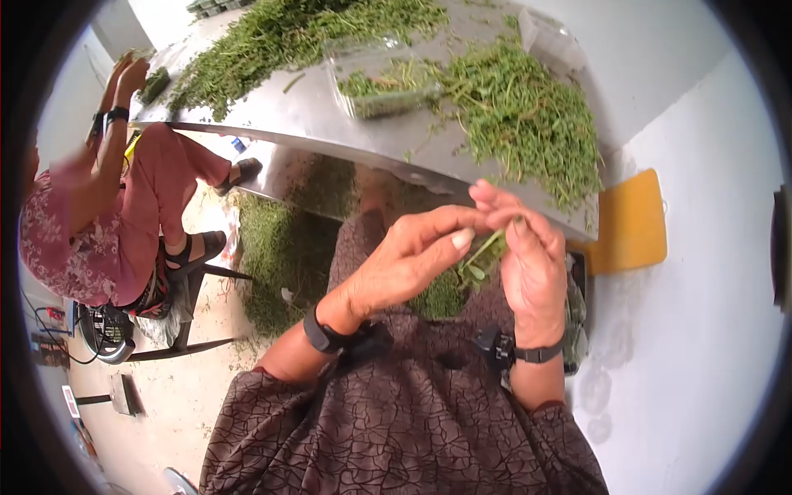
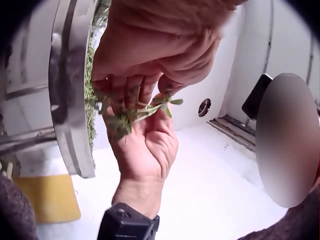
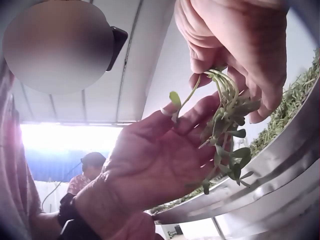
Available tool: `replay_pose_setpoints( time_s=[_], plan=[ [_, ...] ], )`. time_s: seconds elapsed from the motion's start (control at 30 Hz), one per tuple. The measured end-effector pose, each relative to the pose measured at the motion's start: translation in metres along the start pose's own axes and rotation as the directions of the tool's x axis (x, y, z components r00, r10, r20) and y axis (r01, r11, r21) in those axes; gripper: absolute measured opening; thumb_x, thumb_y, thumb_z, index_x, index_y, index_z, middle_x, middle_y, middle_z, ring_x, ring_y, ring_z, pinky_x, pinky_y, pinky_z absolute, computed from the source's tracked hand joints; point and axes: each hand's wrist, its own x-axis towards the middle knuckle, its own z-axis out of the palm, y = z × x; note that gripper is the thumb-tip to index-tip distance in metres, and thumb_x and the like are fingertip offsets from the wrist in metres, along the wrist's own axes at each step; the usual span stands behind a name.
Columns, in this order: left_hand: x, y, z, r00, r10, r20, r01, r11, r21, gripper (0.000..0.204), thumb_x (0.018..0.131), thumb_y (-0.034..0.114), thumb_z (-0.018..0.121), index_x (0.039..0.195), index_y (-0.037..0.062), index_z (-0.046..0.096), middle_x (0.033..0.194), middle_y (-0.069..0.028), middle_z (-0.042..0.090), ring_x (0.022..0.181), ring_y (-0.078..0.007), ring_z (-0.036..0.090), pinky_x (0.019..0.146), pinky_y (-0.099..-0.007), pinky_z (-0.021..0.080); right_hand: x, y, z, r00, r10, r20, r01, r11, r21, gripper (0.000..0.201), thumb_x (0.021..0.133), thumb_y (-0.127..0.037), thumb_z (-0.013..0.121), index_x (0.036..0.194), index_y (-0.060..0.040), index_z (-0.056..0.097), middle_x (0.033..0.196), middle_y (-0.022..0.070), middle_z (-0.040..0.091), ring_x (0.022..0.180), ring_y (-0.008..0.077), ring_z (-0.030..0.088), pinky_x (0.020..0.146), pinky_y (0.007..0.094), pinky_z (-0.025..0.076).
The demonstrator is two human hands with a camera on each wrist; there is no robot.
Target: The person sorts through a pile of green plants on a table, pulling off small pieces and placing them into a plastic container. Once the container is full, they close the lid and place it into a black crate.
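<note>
Head: left hand and right hand meet just off the desk edge, green sprig between; grip unclear here. Only this view shows the plastic box on the desk. Left wrist: sprig lies across right palm, beside the desk. Right wrist: right hand clearly pinches the stems, leaves dangling; left hand spread behind them, near desk.

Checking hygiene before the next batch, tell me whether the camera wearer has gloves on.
No, the left hand and right hand are bare, with skin showing from fingertips to wristbands.
</note>
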Motion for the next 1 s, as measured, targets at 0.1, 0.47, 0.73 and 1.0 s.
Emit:
replay_pose_setpoints(
  time_s=[0.1,0.47,0.73,1.0],
  plan=[
    [-0.001,0.004,0.01,0.996,-0.072,0.047,0.075,0.994,-0.079,0.035,0.098,0.02,0.047,0.125,-0.0006,0.054,0.104,0.0019,0.057,0.093,-0.0058,0.047,0.083,-0.0231,0.039,-0.004,0.004,0.004,1.0,0.007,-0.011,-0.007,1.0,0.008,0.02,0.094,-0.01,0.052,0.102,0.0026,0.065,0.118,0.0152,0.061,0.111,0.02,0.055,0.099,0.0324,0.039],
    [0.005,-0.025,0.007,0.947,-0.164,0.277,0.258,0.9,-0.352,0.025,0.1,0.023,0.045,0.096,0.0032,0.059,0.084,-0.0017,0.059,0.079,-0.013,0.059,0.076,-0.0275,0.048,-0.013,0.007,0.0,0.967,0.248,-0.052,-0.246,0.969,0.03,0.022,0.094,-0.008,0.049,0.103,0.0053,0.064,0.111,0.0125,0.064,0.058,0.0066,0.054,0.048,0.0206,0.048],
    [0.026,0.053,-0.049,0.991,-0.077,-0.11,0.102,0.965,0.241,0.024,0.1,0.024,0.044,0.095,0.004,0.057,0.069,0.0002,0.054,0.061,-0.0066,0.054,0.051,-0.0169,0.042,-0.038,0.023,-0.05,0.937,0.292,-0.191,-0.311,0.947,-0.078,0.031,0.096,-0.022,0.052,0.099,0.0053,0.065,0.095,0.0133,0.068,0.078,0.0168,0.066,0.068,0.0273,0.052],
    [0.084,0.111,-0.092,0.884,0.264,-0.387,-0.055,0.879,0.473,0.024,0.1,0.022,0.044,0.098,0.0015,0.057,0.074,0.0002,0.052,0.061,-0.0072,0.05,0.058,-0.0211,0.044,-0.086,0.067,-0.106,0.849,0.351,-0.396,-0.482,0.821,-0.306,0.026,0.095,-0.013,0.048,0.086,0.0058,0.064,0.081,0.01,0.067,0.068,0.0137,0.064,0.059,0.0248,0.049]
  ],
)
